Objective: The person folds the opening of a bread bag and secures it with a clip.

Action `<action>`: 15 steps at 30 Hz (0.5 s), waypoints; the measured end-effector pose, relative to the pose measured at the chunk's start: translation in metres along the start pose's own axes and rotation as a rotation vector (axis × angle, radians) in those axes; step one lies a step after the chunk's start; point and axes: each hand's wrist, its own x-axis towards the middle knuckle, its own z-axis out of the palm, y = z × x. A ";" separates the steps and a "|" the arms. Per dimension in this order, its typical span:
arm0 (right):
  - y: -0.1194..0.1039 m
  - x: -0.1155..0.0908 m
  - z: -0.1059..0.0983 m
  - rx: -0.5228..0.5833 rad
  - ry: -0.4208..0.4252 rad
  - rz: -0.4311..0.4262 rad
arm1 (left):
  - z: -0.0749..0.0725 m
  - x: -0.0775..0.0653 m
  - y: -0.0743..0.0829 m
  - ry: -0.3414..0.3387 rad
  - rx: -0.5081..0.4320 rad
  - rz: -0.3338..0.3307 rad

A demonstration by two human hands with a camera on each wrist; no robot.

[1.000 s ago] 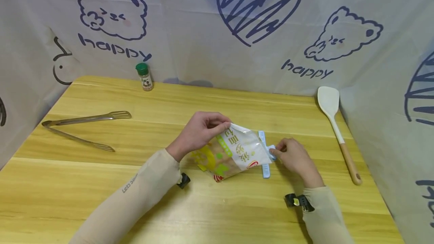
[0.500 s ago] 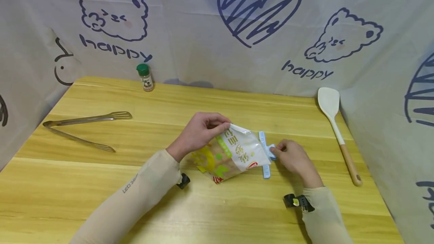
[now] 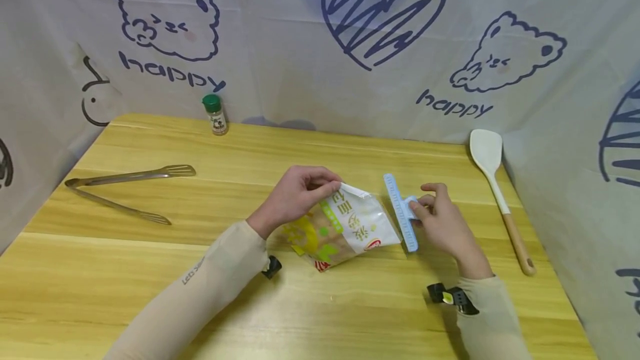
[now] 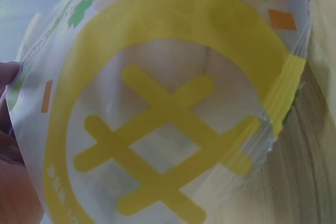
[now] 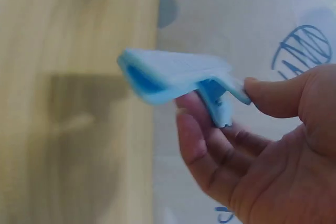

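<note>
Near the middle of the table, my left hand [image 3: 302, 190] pinches the upper edge of a printed plastic food bag [image 3: 357, 218] between thumb and fingers. The bag lies slanted, its white end toward the right; in the left wrist view its yellow-printed clear end [image 4: 173, 14] fills most of the picture. My right hand [image 3: 442, 224] holds a light blue bag clip [image 3: 400, 213] by its handles, just right of the bag's white end. In the right wrist view, thumb and fingers squeeze the two handles of the clip [image 5: 173, 72]. Whether its jaws are parted is unclear.
Metal tongs [image 3: 125, 176] lie spread on the left of the wooden table [image 3: 280, 315]. A green-capped seasoning bottle [image 3: 216, 115] stands at the back left. Along the right edge lies a white spatula [image 3: 492, 171] with a wooden handle. Printed cloth walls [image 3: 280, 60] border the table.
The blue clip was at the bag's white end. My right hand has drawn it a little right and tilted it, apart from the bag. My left hand and the bag stay nearly still.
</note>
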 end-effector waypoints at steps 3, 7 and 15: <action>-0.005 -0.002 -0.004 -0.036 0.037 -0.064 | -0.001 0.000 0.000 0.007 0.002 -0.005; -0.009 -0.003 -0.007 -0.078 0.098 -0.114 | -0.001 -0.001 -0.001 0.023 0.004 -0.013; -0.018 -0.010 -0.011 -0.043 0.197 -0.236 | 0.001 -0.002 -0.001 0.046 0.025 -0.012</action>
